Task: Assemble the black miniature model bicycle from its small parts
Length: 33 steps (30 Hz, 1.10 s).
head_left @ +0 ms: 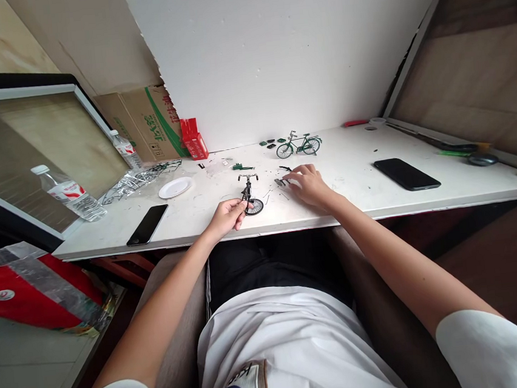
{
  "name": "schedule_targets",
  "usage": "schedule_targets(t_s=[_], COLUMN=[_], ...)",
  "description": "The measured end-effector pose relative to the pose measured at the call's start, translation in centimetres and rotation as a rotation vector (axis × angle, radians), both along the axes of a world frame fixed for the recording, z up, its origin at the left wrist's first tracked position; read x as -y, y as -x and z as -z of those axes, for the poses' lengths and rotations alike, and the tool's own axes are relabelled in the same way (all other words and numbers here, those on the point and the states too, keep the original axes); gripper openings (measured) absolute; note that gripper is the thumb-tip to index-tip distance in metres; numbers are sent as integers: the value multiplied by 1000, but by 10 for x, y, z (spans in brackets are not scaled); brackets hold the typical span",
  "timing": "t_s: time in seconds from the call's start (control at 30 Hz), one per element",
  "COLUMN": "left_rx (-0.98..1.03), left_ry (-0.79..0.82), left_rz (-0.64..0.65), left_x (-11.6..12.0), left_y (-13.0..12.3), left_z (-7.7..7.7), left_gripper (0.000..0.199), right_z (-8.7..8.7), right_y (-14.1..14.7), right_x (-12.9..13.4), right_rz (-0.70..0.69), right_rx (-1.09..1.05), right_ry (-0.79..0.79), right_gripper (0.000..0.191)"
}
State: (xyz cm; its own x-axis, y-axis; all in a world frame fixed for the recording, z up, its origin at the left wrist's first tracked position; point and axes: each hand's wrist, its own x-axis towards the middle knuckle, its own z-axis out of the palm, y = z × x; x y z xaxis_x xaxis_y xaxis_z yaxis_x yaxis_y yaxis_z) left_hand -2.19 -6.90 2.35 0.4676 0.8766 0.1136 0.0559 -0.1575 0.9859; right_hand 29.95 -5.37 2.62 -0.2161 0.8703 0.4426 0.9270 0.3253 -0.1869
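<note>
A small black model bicycle (248,190), with handlebars up and a spoked wheel showing, stands near the table's front edge. My left hand (230,214) is closed on its lower part, thumb and fingers pinching it. To the right, my right hand (307,184) reaches down over the tabletop, fingers bent apart above a few small dark parts (280,182). Whether its fingertips touch one of them I cannot make out. A curved black piece (285,168) lies just beyond those fingers. Thin loose rods (268,195) are scattered between the two hands.
A green model bicycle (299,145) stands at the back. Black phones lie left (147,224) and right (406,173). Also on the white table (351,203) are a white plate (175,187), water bottles (73,193), a red box (194,140) and a carton (142,123).
</note>
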Motion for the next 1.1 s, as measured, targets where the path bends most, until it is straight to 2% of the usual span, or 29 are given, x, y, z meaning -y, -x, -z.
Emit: schedule_targets(t_s=[0.13, 0.33, 0.57, 0.77, 1.1], left_rx=[1, -10, -15, -33, -53], left_ry=[-3, -9, -15, -11, -29], left_rz=[-2, -9, -12, -27, -27], left_x=[1, 2, 2, 3, 4], left_y=[-1, -1, -1, -1, -1], left_z=[-1, 0, 0, -1, -1], left_gripper=[53, 53, 51, 50, 50], right_z=[5, 4, 2, 6, 17], right_y=[11, 11, 12, 7, -2], right_x=[2, 4, 4, 0, -14], right_rz=[-51, 62, 156, 138, 112], right_rx=[34, -79, -138, -187, -321], right_ry=[25, 47, -21, -56, -19], right_gripper=[43, 34, 32, 30, 31])
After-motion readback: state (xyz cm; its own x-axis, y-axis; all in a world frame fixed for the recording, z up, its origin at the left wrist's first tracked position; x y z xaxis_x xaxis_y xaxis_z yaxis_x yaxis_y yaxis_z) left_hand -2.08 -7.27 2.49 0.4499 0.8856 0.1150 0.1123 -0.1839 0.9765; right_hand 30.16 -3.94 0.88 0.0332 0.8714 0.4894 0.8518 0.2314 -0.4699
